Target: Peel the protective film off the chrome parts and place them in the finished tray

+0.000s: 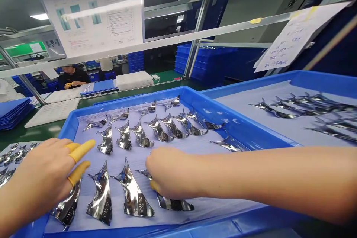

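Yellow finger cots cover fingertips on both hands. My left hand (54,169) is over the left side of a blue tray (212,113), fingers stretched out and apart, holding nothing. Beneath it lies a mirror-bright, curved chrome trim piece (67,206), partly covered by the hand. My right hand (169,173) is lowered into the tray with its fingers curled on another chrome trim piece (175,203); the fingertips are mostly hidden. Between the hands, a pointed chrome trim piece (102,193) and a larger-looking one (134,193) rest on the white liner (173,152).
Rows of similar pieces fill the tray's far half. A second blue tray (279,85) with more pieces stands at right, and more pieces lie at far left. A metal rail (167,44) with hanging sheets crosses above. Across the bench sits another person (75,76).
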`<state>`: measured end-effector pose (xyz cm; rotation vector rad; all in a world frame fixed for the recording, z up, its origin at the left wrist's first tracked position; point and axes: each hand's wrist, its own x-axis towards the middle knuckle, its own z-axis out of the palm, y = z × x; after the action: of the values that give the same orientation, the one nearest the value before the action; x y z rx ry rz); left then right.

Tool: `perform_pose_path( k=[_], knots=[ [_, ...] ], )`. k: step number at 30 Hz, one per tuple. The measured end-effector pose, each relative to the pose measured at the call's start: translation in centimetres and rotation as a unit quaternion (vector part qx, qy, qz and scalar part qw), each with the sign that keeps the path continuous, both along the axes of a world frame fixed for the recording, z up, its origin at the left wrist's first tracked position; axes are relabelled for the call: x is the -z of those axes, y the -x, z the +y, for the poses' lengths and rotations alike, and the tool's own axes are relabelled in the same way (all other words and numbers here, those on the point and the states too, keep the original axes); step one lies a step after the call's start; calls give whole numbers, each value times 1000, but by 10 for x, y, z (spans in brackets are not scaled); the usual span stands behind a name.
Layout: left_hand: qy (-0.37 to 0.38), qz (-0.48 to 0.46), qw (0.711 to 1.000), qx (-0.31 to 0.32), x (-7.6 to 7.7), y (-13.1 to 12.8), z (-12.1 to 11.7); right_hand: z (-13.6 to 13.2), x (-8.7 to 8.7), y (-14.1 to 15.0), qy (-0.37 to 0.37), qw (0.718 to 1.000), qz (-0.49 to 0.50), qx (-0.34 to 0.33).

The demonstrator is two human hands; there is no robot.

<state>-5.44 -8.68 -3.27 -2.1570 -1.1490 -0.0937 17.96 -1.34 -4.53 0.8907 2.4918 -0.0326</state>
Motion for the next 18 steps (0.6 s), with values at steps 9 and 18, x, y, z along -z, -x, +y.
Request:
perform_pose_path(
  k=[9, 18],
  knots=[
    [167, -58, 983, -54, 8, -55, 24, 9, -4, -18, 54, 997, 33, 34],
    [223, -123, 963, -90, 2, -73, 36, 27, -10, -28, 198, 975, 55, 88]
  ],
)
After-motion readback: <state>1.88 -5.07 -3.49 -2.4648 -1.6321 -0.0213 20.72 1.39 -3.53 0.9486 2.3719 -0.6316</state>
